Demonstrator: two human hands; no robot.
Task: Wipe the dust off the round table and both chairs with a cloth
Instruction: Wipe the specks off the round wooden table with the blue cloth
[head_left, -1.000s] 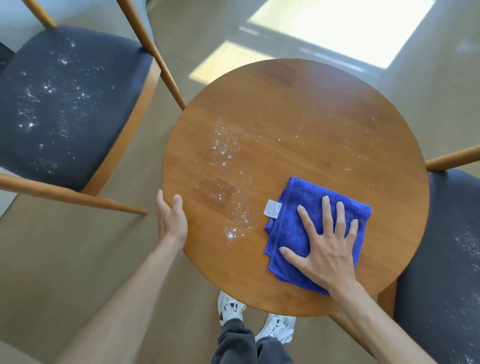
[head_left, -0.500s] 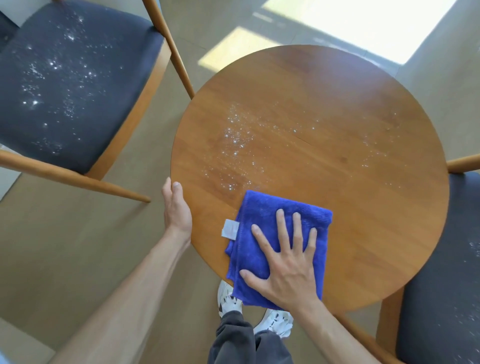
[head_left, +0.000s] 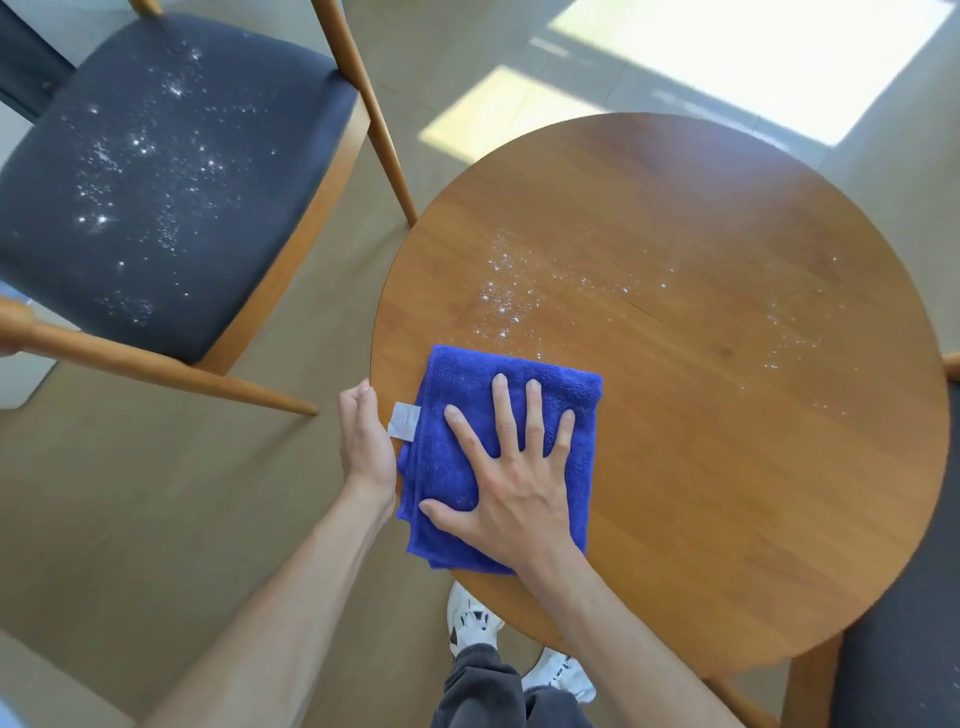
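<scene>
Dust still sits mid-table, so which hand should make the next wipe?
Right. The right hand lies flat on the cloth, just below the dust; the left hand is at the table edge.

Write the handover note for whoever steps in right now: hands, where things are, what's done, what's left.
Right hand: flat, fingers spread, pressing the blue cloth onto the round table near its left edge.
Left hand: at the table's left rim beside the cloth, fingers loosely curled, holding nothing that shows.
Done: the near part of the tabletop looks free of dust.
Left: white dust just beyond the cloth and more specks toward the right; the left chair seat is heavily dusted and untouched; the right chair is only partly in view and also needs wiping.
</scene>
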